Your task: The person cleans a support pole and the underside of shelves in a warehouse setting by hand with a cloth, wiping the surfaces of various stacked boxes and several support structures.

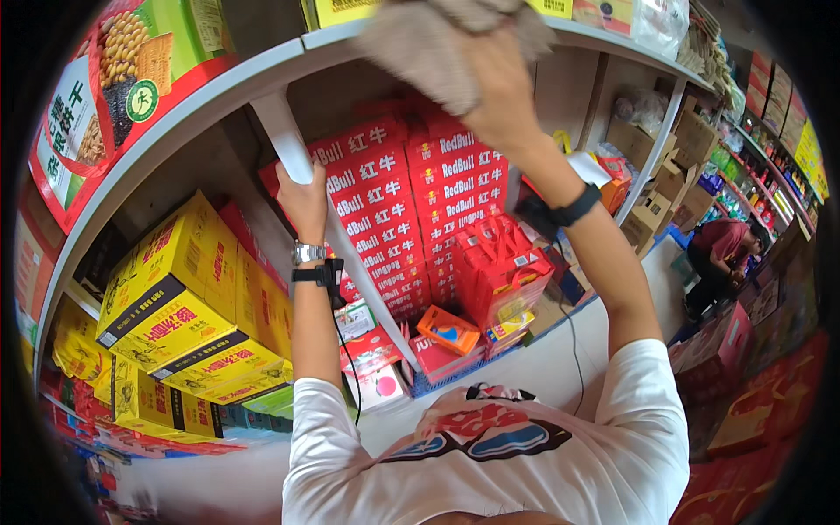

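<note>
My left hand (303,197) is closed round the white upright post (283,134) of the shelving, with a metal watch and a black strap on the wrist. High at the top centre, my right hand (499,85) is on a brown-grey cloth (426,56), which is blurred and lies across the front edge of the upper shelf (335,34). The fingers are partly hidden by the cloth. Behind and below both hands rise stacks of red Red Bull cartons (387,216).
Yellow cartons (197,295) fill the left shelves, and a printed gift box (118,98) stands on the upper shelf. Red carrier packs (499,262) and an orange box (448,330) sit low before me. Cardboard boxes (663,190) are at right. Another person (718,256) bends down farther right.
</note>
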### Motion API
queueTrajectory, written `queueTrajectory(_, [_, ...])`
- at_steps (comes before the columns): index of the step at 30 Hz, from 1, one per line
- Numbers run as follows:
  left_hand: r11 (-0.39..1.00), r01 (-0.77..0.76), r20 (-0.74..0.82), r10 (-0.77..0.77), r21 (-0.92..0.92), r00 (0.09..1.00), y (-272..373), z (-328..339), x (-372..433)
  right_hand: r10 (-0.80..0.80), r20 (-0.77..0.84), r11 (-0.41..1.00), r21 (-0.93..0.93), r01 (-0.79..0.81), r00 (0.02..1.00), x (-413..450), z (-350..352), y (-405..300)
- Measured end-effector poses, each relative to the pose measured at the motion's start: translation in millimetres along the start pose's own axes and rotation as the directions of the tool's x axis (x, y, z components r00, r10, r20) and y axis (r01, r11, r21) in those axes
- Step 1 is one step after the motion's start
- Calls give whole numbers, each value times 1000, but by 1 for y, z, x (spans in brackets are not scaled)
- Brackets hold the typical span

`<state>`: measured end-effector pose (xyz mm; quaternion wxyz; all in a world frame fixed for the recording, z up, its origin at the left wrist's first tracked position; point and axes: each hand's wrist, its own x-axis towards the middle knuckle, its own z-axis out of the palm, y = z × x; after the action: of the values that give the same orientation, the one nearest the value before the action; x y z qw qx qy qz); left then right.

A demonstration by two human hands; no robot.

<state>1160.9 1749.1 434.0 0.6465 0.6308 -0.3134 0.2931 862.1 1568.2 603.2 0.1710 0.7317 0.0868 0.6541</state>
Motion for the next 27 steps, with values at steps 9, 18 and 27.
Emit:
queueTrajectory(9, [994,-74,-125,83,78,989,20,42,-14,-256,-89,967,-22,255,962,-3,-24,85])
queueTrajectory(18, [833,-75,-421,353,548,836,103,88,-64,-51,-150,975,-220,17,987,-171,-162,411])
queueTrajectory(27, [700,-502,-208,665,508,717,370,274,-134,149,-335,944,-232,-234,930,-237,-256,580])
